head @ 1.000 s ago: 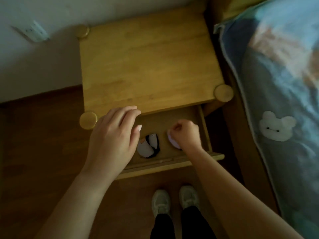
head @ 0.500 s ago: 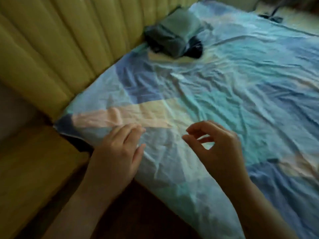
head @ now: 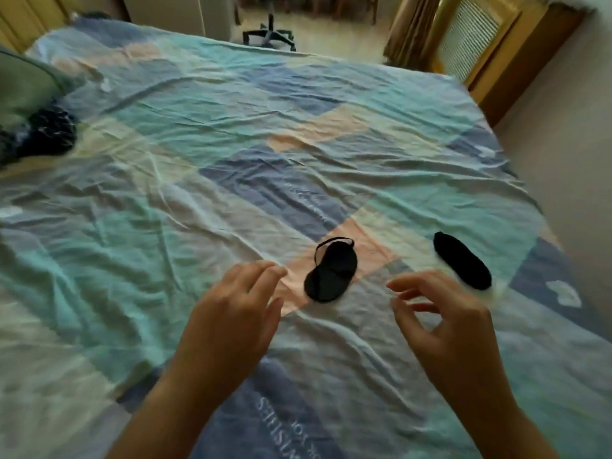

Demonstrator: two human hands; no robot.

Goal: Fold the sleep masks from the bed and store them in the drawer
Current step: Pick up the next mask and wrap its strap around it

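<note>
Black fabric marks the two sleep masks lying on a rumpled patchwork bedsheet (head: 205, 134) of teal, blue, peach and cream squares. One, the near mask (head: 331, 272), rests on a peach square with its thin elastic strap looped out beside its upper edge; the far mask (head: 463, 262) lies off to the right, a narrow dark oval tilted across a pale patch, well apart from the first.

Both bare hands hover low over the sheet on the viewer's side of the masks, empty and separated from each other. The left hand (head: 231, 313) is palm down with fingers loosely spread, its fingertips just left of the near mask and not touching it. The right hand (head: 443, 319) has fingers curled and parted, thumb and forefinger apart, sitting between the two masks and a little nearer the viewer; its knuckles come close to the lower end of the far mask, though whether they touch cannot be told. The near mask lies in the gap between the two hands, slightly beyond them.

At the left edge of the bed sits a grey-green pillow (head: 23, 84) over a dark bundle of cloth (head: 49, 130). Beyond the foot of the bed stands the wheeled base of an office chair (head: 270, 34).
</note>
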